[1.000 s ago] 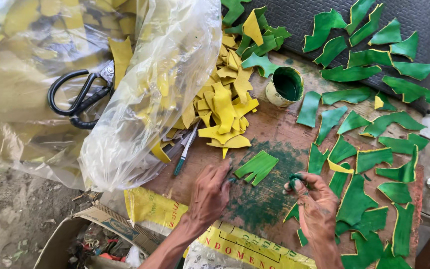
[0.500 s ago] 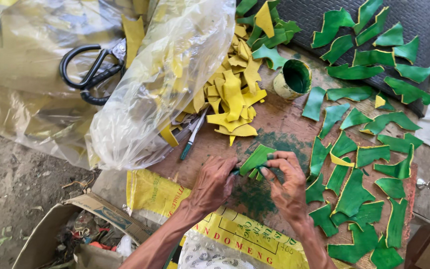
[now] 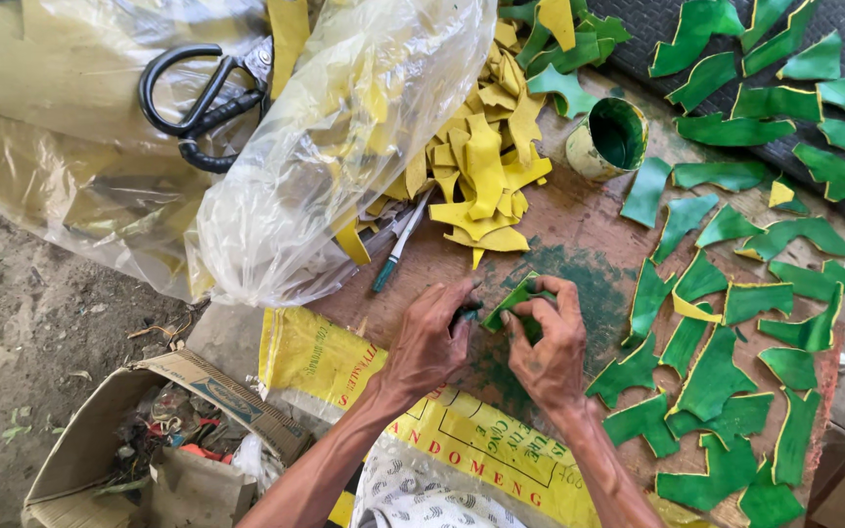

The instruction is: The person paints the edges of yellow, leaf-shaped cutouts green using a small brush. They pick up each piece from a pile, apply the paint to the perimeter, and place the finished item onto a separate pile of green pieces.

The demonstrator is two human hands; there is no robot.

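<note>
Both of my hands meet over a green-stained patch of the wooden board (image 3: 579, 225). My right hand (image 3: 545, 342) pinches a small green-painted leaf-shaped piece (image 3: 512, 296) and lifts it off the board. My left hand (image 3: 432, 337) is at the same piece, its fingertips on the piece's left end. Many green-painted pieces (image 3: 716, 367) lie spread to the right of my hands. A pile of unpainted yellow pieces (image 3: 481, 181) lies beyond my hands. A small tin of green paint (image 3: 606, 139) stands behind them.
A clear plastic bag (image 3: 334, 147) with yellow scraps sits at the left, black-handled scissors (image 3: 202, 93) on it. A green-handled tool (image 3: 398, 244) lies near the bag. A yellow printed sack (image 3: 432, 430) covers the near edge. An open cardboard box (image 3: 149, 440) stands on the ground.
My right hand came in from the right to the green piece, and my left hand closed on it too. Both hands have lifted the piece off the board.
</note>
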